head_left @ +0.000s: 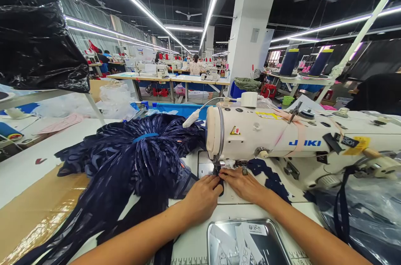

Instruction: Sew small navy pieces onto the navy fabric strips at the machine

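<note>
A white sewing machine (250, 131) spans the right half, its needle and presser foot (218, 164) just above the fingertips. Close in front of the foot, my left hand (203, 198) is closed, its fingers curled onto a small piece of dark navy fabric (222, 189). From the other side, my right hand (246, 183) reaches in with fingers together, its fingertips gripping the same piece beside the needle. The fingertips partly hide the fabric. Left of the foot lies a big heap of sheer navy fabric (150, 154), gathered by a blue tie (145, 137).
A metal tray (272, 231) with paper labels lies in front of the machine. Navy scraps (269, 179) rest under its arm. Brown cardboard (46, 206) lies at left, a clear plastic bag (369, 210) at right. Thread cones (288, 63) stand behind; people work at far tables.
</note>
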The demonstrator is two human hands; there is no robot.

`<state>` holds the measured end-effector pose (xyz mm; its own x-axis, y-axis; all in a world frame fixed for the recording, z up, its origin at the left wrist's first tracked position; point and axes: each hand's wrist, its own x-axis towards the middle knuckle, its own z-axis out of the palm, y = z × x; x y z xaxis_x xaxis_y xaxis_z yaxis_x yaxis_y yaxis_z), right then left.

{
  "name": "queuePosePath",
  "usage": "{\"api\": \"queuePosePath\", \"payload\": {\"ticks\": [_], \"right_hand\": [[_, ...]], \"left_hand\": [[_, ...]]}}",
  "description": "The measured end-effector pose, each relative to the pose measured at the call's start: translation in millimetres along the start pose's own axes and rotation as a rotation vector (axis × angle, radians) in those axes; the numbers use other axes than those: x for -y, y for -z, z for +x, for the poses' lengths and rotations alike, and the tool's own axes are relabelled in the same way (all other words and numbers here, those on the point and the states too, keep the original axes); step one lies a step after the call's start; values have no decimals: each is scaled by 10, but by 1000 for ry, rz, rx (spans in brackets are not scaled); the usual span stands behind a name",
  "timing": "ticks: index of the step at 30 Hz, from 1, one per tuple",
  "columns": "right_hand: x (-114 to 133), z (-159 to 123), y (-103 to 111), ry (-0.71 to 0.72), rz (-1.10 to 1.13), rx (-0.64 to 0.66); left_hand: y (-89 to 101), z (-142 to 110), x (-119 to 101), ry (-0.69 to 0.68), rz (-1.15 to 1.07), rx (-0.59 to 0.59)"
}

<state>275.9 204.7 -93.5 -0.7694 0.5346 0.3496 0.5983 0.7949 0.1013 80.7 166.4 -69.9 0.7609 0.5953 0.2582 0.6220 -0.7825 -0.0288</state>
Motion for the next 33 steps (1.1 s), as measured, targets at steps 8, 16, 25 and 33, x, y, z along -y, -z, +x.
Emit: {"api": "queuePosePath", "payload": {"ticks": [8,16,25,33], "right_hand": [[12,12,32,-34,0,32],[25,43,16,-55,-89,33],[70,94,75,-148,-99,115],[71,86,42,-222,18,46]], "left_hand": [[-51,16,19,-11,27,-45],[-119,81,47,7,94,-46],[-171,130,36,33,136,-109],[-83,5,103,47,-56,-126]]}}
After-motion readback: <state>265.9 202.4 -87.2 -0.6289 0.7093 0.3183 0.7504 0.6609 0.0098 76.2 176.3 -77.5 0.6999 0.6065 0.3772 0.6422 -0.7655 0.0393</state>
